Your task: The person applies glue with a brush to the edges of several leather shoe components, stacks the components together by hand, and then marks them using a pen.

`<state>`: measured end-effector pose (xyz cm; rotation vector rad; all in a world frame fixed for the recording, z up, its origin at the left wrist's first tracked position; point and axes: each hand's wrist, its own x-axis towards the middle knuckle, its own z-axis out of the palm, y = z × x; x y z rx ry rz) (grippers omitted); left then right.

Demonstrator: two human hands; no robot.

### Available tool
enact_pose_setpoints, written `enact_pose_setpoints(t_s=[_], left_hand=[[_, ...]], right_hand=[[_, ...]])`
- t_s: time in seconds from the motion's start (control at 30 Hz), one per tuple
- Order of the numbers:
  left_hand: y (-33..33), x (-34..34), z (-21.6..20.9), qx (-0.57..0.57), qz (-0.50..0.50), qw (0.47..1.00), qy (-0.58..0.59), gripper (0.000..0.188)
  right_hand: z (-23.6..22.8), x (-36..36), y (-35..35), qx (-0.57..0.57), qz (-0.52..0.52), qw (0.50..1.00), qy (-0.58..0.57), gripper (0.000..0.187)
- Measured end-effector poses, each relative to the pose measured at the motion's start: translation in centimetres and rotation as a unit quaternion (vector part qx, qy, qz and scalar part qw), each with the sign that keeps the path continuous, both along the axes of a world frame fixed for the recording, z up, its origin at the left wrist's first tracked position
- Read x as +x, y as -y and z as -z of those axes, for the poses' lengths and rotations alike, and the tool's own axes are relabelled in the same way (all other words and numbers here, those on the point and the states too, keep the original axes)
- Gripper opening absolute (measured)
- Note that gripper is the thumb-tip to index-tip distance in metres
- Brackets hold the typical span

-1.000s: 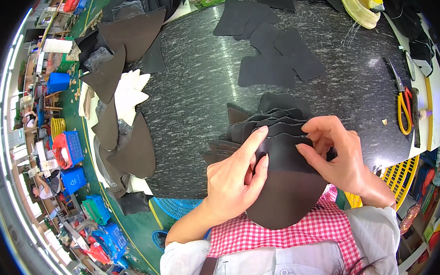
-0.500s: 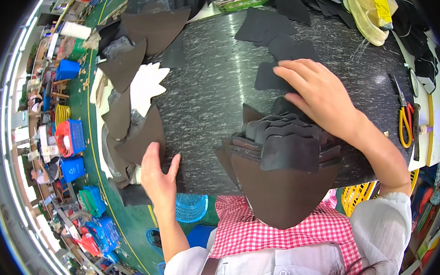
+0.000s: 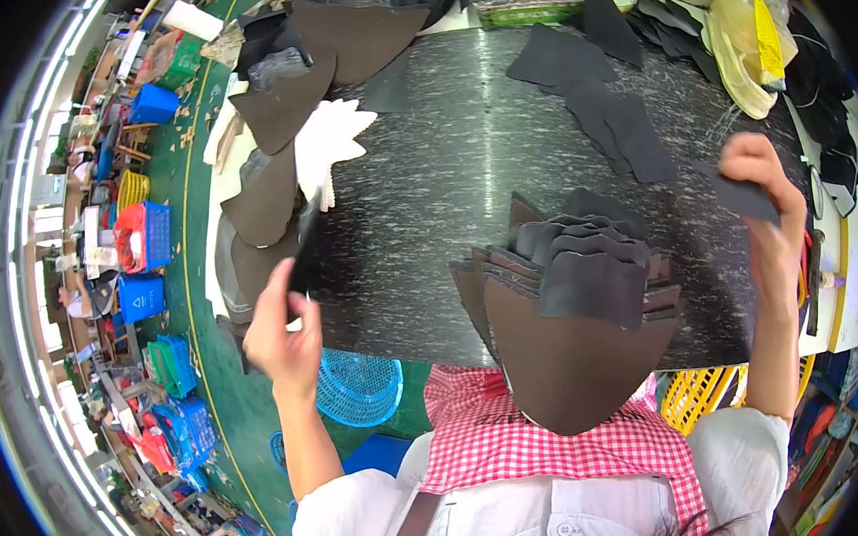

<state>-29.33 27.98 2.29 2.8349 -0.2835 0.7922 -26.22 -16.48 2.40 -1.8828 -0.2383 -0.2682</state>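
Observation:
My left hand (image 3: 279,336) is at the left front edge of the dark marbled table (image 3: 424,181), pinching a thin dark piece (image 3: 304,247) that stands up edge-on from my fingers. Off to the right, my right hand (image 3: 764,214) is raised, gripping a small dark cut piece (image 3: 747,196). Between the two hands a stack of dark cut pieces (image 3: 584,270) lies fanned on the table. Under it a large brown pointed piece (image 3: 570,367) hangs over the front edge toward my checked apron.
Loose dark pieces (image 3: 620,122) lie at the back right. Brown sheets (image 3: 268,194) and a white cut shape (image 3: 333,142) sit at the table's left side. Below are a blue basket (image 3: 360,388), a yellow basket (image 3: 696,401) and coloured crates (image 3: 144,234) on the green floor.
My left hand left the stack, went to the table's left edge and took a thin dark piece. My right hand reached the loose pieces at the back right and lifted one.

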Motion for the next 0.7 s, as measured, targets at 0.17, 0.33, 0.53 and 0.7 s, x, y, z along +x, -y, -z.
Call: enact_pose_setpoints(t_s=[0.17, 0.33, 0.53, 0.7], left_hand=[[9.4, -4.6, -7.5, 0.001, 0.398, 0.899, -0.184, 0.026], [15.2, -4.2, -2.4, -0.221, 0.494, 0.792, -0.284, 0.053], [16.5, -1.2, -0.5, -0.4, 0.378, 0.737, -0.393, 0.06], [17.4, 0.3, 0.3, -0.309, 0.363, 0.832, -0.283, 0.059]], right_hand=[[-0.4, -3.3, 0.6, 0.133, 0.149, 0.979, -0.032, 0.022], [-1.8, -7.1, -2.7, 0.149, 0.064, 0.983, -0.087, 0.025], [0.5, -9.2, -6.3, 0.135, -0.075, 0.987, -0.048, 0.015], [1.5, -9.5, -6.7, -0.124, 0.052, 0.991, 0.003, 0.033]])
